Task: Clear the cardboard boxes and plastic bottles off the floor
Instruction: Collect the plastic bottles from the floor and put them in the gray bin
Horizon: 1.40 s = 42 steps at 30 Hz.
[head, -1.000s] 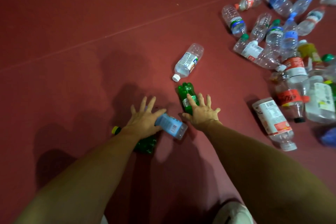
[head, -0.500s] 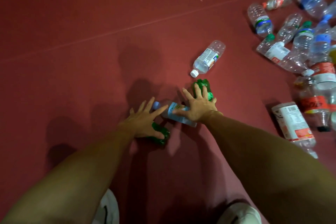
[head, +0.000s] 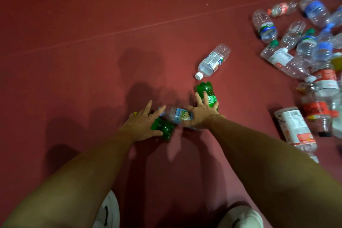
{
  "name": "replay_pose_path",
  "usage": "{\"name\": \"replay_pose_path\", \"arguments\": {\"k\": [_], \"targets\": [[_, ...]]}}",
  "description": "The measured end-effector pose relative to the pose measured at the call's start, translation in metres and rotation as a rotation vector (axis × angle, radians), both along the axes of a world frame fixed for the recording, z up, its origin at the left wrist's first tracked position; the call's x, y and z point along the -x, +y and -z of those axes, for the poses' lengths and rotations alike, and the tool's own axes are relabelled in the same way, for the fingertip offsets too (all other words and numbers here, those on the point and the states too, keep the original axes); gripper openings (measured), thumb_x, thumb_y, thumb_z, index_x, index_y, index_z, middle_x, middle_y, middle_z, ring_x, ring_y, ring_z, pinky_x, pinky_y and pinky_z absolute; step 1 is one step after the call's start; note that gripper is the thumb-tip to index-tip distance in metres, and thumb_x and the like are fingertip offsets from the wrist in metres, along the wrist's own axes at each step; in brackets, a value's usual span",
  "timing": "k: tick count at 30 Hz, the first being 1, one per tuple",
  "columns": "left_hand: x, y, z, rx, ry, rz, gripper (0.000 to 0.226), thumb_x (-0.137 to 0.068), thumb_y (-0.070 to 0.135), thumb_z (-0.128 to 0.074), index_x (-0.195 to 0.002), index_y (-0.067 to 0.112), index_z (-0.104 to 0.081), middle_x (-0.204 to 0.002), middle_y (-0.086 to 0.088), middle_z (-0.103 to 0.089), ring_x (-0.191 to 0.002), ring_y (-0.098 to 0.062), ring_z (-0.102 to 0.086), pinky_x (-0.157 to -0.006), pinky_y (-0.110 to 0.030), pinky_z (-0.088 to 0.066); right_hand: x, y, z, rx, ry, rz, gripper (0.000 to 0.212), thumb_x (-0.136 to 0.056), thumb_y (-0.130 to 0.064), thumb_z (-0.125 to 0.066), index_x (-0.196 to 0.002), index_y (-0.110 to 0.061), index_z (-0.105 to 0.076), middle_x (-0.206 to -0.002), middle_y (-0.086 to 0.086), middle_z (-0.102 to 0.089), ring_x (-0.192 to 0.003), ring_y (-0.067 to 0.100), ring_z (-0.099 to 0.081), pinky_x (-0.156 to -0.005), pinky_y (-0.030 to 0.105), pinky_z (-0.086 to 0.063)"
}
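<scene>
My left hand lies on a green bottle with a yellow cap, thumb curled under it and fingers spread. A clear blue-labelled bottle lies between my hands, its far end under the palm and thumb of my right hand. That hand's fingers stretch over a second green bottle lying on the red floor. No cardboard box is in view.
A clear white-capped bottle lies just beyond the second green bottle. Several bottles are heaped at the right, with a large white-and-red-labelled one nearer me. My white shoes show at the bottom edge.
My hands have drawn closer together. The blue-labelled bottle went from under my left thumb to under my right hand. My right hand slid further onto the second green bottle.
</scene>
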<state>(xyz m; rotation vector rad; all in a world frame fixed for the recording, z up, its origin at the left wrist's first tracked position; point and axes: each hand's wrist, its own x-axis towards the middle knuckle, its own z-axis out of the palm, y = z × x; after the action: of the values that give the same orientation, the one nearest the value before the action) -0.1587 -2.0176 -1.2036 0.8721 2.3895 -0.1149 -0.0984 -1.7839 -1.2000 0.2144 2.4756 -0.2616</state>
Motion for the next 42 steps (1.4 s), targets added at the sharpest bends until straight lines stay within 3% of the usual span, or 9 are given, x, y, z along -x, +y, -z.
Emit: {"name": "replay_pose_path", "arguments": {"k": [4,8,12,17,22,28,33,38,42], "targets": [[-0.003,0.007,0.003,-0.027,0.022,-0.047,0.086,-0.093,0.066,-0.048,-0.154,0.049,0.011,-0.166,-0.010,0.016,-0.149,-0.036,-0.019,-0.117,-0.053,-0.021,0.000,0.001,0.002,-0.044,-0.016,-0.003,0.086,-0.081,-0.066,-0.066,-0.154,-0.043,-0.026,-0.165,0.013,0.017,-0.147,0.041,0.027,-0.109,0.078,-0.005],[-0.003,0.005,0.012,0.034,-0.015,-0.018,0.105,-0.083,0.067,-0.061,-0.152,0.049,0.016,-0.165,-0.012,0.017,-0.152,-0.035,-0.006,-0.119,-0.059,-0.014,0.002,0.002,0.004,-0.025,0.035,0.051,0.078,-0.088,-0.061,-0.061,-0.154,-0.041,-0.025,-0.165,0.012,0.011,-0.148,0.042,0.022,-0.109,0.077,-0.009],[0.000,0.003,0.011,0.043,0.020,-0.006,0.095,-0.092,0.051,-0.059,-0.152,0.050,0.013,-0.167,-0.012,0.000,-0.151,-0.034,-0.012,-0.117,-0.055,-0.020,0.002,0.007,0.003,-0.016,0.041,0.101,0.078,-0.090,-0.060,-0.058,-0.156,-0.039,-0.022,-0.166,0.013,0.012,-0.149,0.042,0.021,-0.110,0.075,-0.013],[-0.001,0.009,0.012,0.046,0.074,-0.019,0.070,-0.098,0.056,-0.047,-0.155,0.050,-0.006,-0.163,-0.011,-0.016,-0.146,-0.033,-0.023,-0.112,-0.055,-0.026,0.002,0.009,0.001,0.024,0.062,0.145,0.078,-0.094,-0.059,-0.053,-0.158,-0.030,-0.018,-0.166,0.008,0.009,-0.150,0.041,0.018,-0.111,0.073,-0.016],[0.000,0.019,0.009,-0.018,0.137,-0.057,0.069,-0.097,0.054,-0.050,-0.155,0.047,-0.012,-0.150,-0.010,-0.031,-0.138,-0.032,-0.034,-0.106,-0.055,-0.035,0.003,0.007,-0.003,0.099,0.168,0.180,0.078,-0.100,-0.052,-0.047,-0.160,-0.024,-0.006,-0.167,0.000,-0.002,-0.152,0.034,0.012,-0.114,0.070,-0.011],[0.005,0.020,0.009,-0.023,0.159,-0.081,0.070,-0.098,0.054,-0.047,-0.154,0.051,-0.005,-0.151,-0.012,-0.030,-0.136,-0.032,-0.036,-0.104,-0.055,-0.035,0.016,0.010,-0.006,0.067,0.311,0.135,0.076,-0.104,-0.042,-0.045,-0.160,-0.015,-0.001,-0.165,0.008,-0.015,-0.150,0.034,-0.017,-0.121,0.047,-0.018],[0.006,0.017,0.021,0.011,0.162,-0.042,0.070,-0.097,0.059,-0.046,-0.154,0.052,-0.007,-0.158,-0.013,-0.023,-0.142,-0.033,-0.028,-0.108,-0.058,-0.030,0.020,0.009,-0.009,0.034,0.318,0.129,0.075,-0.104,-0.040,-0.043,-0.160,-0.019,0.001,-0.159,0.011,-0.025,-0.133,0.038,-0.039,-0.109,0.049,-0.035],[0.015,0.024,0.019,0.019,0.115,-0.037,0.071,-0.095,0.061,-0.050,-0.154,0.050,-0.012,-0.159,-0.013,-0.023,-0.143,-0.033,-0.026,-0.106,-0.061,-0.028,0.021,0.016,-0.004,0.021,0.297,0.115,0.072,-0.104,-0.041,-0.043,-0.160,-0.031,0.001,-0.156,0.012,-0.030,-0.128,0.041,-0.043,-0.105,0.049,-0.039],[0.024,0.022,0.003,-0.002,0.133,-0.021,0.068,-0.100,0.052,-0.048,-0.157,0.041,-0.012,-0.161,-0.015,-0.017,-0.147,-0.034,-0.016,-0.109,-0.063,-0.026,0.029,0.023,-0.018,-0.020,0.310,0.111,0.070,-0.105,-0.038,-0.041,-0.160,-0.030,0.002,-0.154,0.015,-0.030,-0.124,0.042,-0.044,-0.103,0.048,-0.037]]}}
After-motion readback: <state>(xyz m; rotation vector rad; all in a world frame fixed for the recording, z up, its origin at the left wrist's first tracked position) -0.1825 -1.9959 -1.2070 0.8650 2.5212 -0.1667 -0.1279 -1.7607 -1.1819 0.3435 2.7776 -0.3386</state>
